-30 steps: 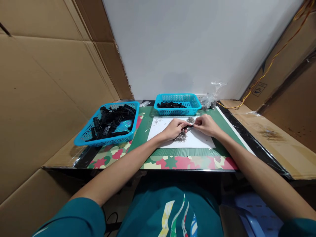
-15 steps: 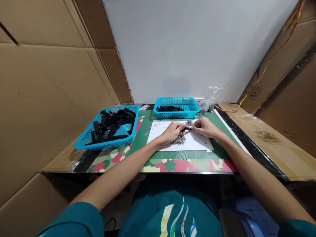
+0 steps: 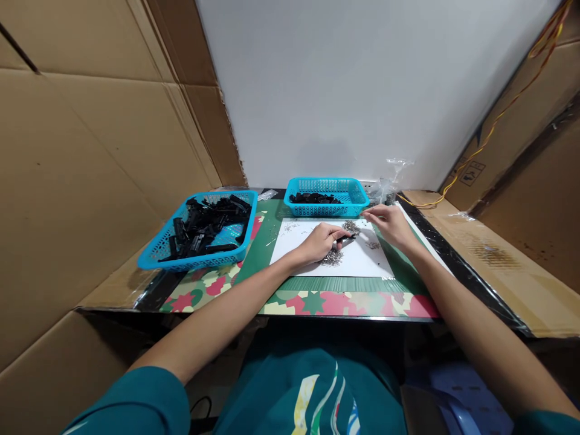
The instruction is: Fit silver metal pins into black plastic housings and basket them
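Note:
My left hand is closed around a small black part above the white sheet. Beneath and beside its fingers lies a pile of tiny metal pieces. A second metal pile sits just beyond the black part, and a smaller one lies to the right. My right hand hovers over the sheet's far right corner near the back basket, fingertips pinched together; anything between them is too small to make out.
A blue basket of black parts stands at the left, and a smaller blue basket with black pieces at the back. Clear plastic bags lie beside it. Cardboard walls flank the table.
My right hand has moved away from the black part, outward and toward the back right, uncovering the small metal pile. My left hand keeps its hold in about the same place.

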`<move>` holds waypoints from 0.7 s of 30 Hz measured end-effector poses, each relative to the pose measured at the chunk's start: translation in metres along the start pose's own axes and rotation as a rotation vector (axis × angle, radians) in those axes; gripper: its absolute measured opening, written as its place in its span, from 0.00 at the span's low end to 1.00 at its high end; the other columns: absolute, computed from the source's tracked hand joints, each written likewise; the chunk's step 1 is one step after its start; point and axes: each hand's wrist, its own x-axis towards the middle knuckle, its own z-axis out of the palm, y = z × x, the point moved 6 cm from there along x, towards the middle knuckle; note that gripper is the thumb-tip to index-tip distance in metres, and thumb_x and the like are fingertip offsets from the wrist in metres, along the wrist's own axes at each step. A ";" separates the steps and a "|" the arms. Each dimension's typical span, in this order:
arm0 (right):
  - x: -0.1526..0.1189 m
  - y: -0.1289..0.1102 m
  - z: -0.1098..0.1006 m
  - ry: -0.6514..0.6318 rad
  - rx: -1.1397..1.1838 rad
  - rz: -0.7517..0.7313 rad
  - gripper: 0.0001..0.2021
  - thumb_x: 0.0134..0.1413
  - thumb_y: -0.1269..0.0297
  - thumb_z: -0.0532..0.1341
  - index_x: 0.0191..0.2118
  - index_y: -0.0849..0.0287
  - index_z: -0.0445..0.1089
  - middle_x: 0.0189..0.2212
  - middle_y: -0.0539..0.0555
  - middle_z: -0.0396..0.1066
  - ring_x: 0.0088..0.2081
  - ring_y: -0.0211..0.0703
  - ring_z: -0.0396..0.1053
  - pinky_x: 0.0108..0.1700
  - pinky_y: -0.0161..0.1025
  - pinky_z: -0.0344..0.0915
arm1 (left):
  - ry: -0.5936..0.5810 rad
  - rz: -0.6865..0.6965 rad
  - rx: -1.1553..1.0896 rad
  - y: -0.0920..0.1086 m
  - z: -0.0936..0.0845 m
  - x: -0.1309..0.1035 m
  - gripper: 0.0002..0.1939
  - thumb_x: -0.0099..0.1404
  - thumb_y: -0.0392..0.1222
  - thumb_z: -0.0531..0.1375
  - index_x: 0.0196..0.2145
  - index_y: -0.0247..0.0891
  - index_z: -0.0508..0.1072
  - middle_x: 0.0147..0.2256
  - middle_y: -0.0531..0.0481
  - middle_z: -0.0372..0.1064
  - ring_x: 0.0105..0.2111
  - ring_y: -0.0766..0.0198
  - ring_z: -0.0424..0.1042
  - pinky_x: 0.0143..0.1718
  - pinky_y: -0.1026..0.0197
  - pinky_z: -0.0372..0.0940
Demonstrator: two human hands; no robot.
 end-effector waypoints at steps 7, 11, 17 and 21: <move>-0.010 0.017 0.021 -0.014 0.299 0.318 0.24 0.44 0.42 0.78 0.27 0.59 0.76 0.27 0.61 0.79 0.30 0.50 0.79 0.36 0.47 0.82 | -0.013 0.015 0.044 0.005 0.001 0.000 0.21 0.78 0.46 0.56 0.47 0.30 0.85 0.28 0.46 0.75 0.28 0.64 0.70 0.36 0.59 0.65; -0.010 0.021 0.027 -0.020 0.285 0.360 0.23 0.45 0.45 0.79 0.27 0.58 0.74 0.28 0.62 0.80 0.29 0.51 0.80 0.33 0.46 0.82 | -0.006 0.008 0.035 0.003 0.001 0.000 0.20 0.78 0.47 0.57 0.48 0.30 0.85 0.27 0.47 0.74 0.27 0.65 0.69 0.36 0.59 0.65; -0.011 0.020 0.027 -0.018 0.272 0.320 0.23 0.46 0.44 0.78 0.27 0.59 0.74 0.28 0.62 0.80 0.29 0.52 0.81 0.32 0.46 0.83 | -0.022 0.024 0.026 0.001 0.003 -0.001 0.20 0.78 0.44 0.55 0.49 0.29 0.84 0.28 0.46 0.76 0.29 0.64 0.71 0.34 0.60 0.65; -0.012 0.021 0.028 -0.024 0.283 0.315 0.23 0.44 0.44 0.79 0.26 0.58 0.74 0.28 0.62 0.80 0.28 0.53 0.81 0.32 0.47 0.83 | -0.029 0.022 0.021 -0.002 0.002 0.002 0.20 0.78 0.43 0.55 0.49 0.28 0.84 0.28 0.45 0.76 0.28 0.64 0.71 0.34 0.60 0.65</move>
